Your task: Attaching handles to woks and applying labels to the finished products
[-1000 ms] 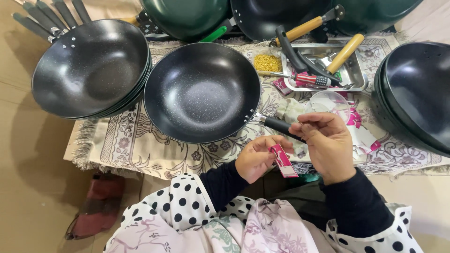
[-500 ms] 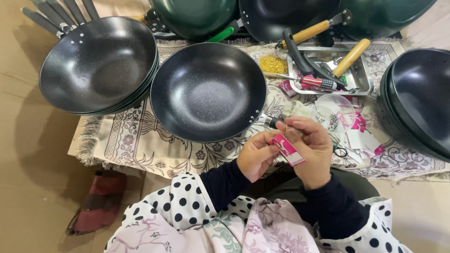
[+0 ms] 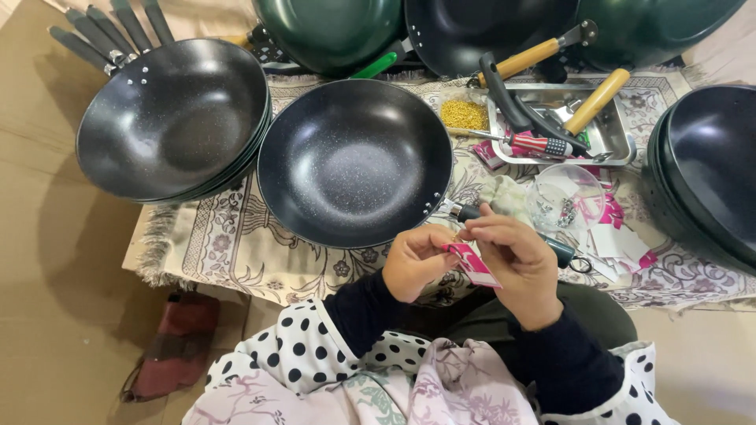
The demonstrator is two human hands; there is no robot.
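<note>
My left hand (image 3: 416, 261) and my right hand (image 3: 516, 264) meet just below a black speckled wok (image 3: 354, 161). Both pinch a small pink and white tag (image 3: 472, 265) between their fingertips. The wok's black handle (image 3: 551, 245) runs right from its rim and passes under my right hand. The wok rests on a patterned cloth (image 3: 228, 248).
A stack of black woks (image 3: 173, 118) lies at the left, another stack (image 3: 705, 169) at the right, green woks (image 3: 331, 31) at the back. A metal tray (image 3: 622, 145) holds handles and a screwdriver (image 3: 531, 144). A clear bowl of small parts (image 3: 568, 197) and loose pink tags (image 3: 622, 236) lie right.
Both hands have lifted the pink tag slightly toward the wok's rim and brought their fingertips closer together. The view has shifted a little to the right.
</note>
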